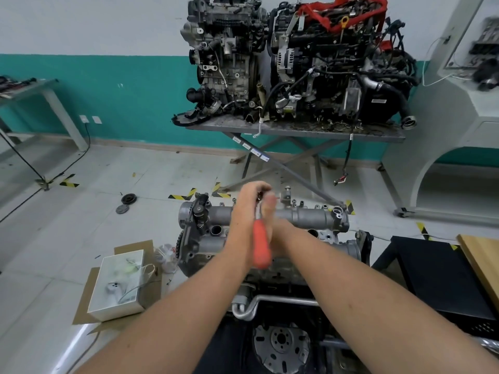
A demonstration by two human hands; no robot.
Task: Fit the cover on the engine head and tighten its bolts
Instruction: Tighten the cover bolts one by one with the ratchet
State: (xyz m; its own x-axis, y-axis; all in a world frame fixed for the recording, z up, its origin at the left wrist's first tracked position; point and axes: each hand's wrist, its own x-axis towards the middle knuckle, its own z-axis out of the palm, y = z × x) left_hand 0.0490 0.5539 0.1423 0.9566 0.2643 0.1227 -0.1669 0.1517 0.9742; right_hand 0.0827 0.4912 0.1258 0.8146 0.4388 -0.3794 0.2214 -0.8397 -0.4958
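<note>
The grey aluminium cover lies on top of the engine head in front of me, with small bolts standing along its far edge. A ratchet wrench with an orange handle points toward me over the middle of the cover. My left hand grips the tool near its metal head at the far side of the cover. My right hand holds the handle from the right; it is blurred. The wrench head and the bolt under it are hidden by my fingers.
Two engines stand on a metal table by the teal wall. A white box sits on cardboard at the left. A black crate and a wooden board are at the right. Pulleys lie on the floor.
</note>
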